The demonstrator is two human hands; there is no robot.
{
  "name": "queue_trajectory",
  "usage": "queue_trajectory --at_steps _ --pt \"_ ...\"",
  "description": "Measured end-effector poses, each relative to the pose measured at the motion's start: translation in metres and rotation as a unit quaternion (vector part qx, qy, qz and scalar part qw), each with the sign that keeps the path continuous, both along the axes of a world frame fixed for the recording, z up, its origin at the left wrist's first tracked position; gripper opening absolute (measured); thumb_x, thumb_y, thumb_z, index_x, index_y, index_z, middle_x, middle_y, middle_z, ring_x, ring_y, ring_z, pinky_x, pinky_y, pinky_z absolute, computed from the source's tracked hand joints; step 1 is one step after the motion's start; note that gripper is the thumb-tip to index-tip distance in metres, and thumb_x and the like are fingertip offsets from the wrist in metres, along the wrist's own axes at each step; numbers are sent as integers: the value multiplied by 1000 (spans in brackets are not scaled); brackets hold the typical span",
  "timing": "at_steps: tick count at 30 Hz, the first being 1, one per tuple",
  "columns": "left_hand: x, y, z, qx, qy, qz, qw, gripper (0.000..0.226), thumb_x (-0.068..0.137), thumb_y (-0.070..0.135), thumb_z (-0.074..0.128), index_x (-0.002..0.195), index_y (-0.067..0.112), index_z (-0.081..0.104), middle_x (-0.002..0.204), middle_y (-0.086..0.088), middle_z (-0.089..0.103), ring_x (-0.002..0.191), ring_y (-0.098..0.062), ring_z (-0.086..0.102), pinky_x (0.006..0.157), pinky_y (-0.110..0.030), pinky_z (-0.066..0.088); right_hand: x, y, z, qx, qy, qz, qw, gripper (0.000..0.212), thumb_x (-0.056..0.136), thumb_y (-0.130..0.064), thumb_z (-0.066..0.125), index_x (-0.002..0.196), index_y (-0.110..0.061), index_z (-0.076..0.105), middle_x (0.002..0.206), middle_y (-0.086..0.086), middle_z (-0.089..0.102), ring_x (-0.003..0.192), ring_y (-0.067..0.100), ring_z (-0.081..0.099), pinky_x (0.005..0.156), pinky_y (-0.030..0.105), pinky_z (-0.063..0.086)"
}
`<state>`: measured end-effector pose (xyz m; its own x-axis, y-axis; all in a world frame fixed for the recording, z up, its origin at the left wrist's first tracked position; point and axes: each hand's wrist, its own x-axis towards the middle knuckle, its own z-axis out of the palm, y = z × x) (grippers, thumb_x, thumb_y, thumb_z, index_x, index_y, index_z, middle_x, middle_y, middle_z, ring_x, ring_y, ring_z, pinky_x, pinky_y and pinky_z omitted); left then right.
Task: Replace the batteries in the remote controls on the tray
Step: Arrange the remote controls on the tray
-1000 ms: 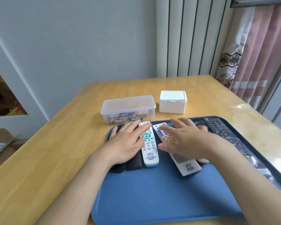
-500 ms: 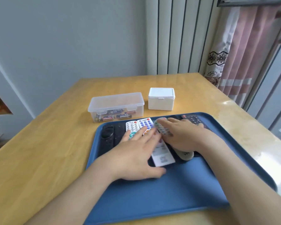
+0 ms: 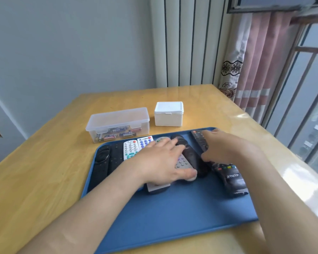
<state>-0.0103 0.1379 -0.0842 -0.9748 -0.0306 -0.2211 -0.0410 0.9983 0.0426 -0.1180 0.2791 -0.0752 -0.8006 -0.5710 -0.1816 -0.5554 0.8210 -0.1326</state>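
Remotes lie side by side across the far half of the blue tray [image 3: 173, 213], long axes running roughly away from the person, button ends toward the far rim. From the left: two black remotes [image 3: 106, 162], a white remote [image 3: 129, 150], a second white one [image 3: 145, 141], a grey remote [image 3: 184, 163], a black oval remote [image 3: 191, 156] and a black remote with coloured keys [image 3: 228, 177], angled outward.

The left hand [image 3: 163, 162] lies flat, fingers spread, covering the middles of the white and grey remotes. The right hand [image 3: 226, 149] rests open on the angled remote, hiding its middle. Neither grips anything.

Beyond the tray, on the table [image 3: 35, 171], stand a clear box of batteries [image 3: 117, 124] and a white lidded box [image 3: 169, 113].

Both hands have shifted rightward along the row since half a second ago.
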Motion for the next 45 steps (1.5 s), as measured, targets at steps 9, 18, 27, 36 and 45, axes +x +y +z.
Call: queue_trajectory --at_steps 9,18,27,36,45 --pt "12 -15 3 223 181 35 957 58 93 51 46 145 30 33 150 10 37 138 -2 29 110 -19 24 0 4 18 -593 -370 -110 707 35 91 -23 44 110 1 59 93 20 73 85 33 71 82 45 58" --pt "29 -23 18 600 257 125 747 48 85 42 67 129 37 47 92 -25 71 82 -38 69 79 -38 54 42 -63 17 -707 -450 -110 534 33 93 -28 50 106 -3 68 95 8 72 78 26 63 77 41 54" --pt "38 -42 1 457 402 137 782 38 90 26 64 116 47 46 88 5 75 82 -15 70 81 -36 55 55 -89 -3 -596 -599 -81 529 50 85 -27 39 119 -3 65 113 18 71 88 31 68 77 41 55" --pt "47 -43 -5 -12 510 103 854 56 81 57 54 127 25 55 82 4 59 80 -20 53 61 -33 48 61 -84 -6 -615 -591 -49 520 34 78 -21 36 76 -10 68 84 13 61 78 28 54 76 39 44" --pt "36 -44 -7 89 497 1 863 30 81 37 66 110 28 65 90 5 48 85 -15 49 69 -32 47 59 -75 -12 -618 -597 -35 510 41 72 -11 32 98 -3 62 94 16 57 84 31 56 76 39 47"
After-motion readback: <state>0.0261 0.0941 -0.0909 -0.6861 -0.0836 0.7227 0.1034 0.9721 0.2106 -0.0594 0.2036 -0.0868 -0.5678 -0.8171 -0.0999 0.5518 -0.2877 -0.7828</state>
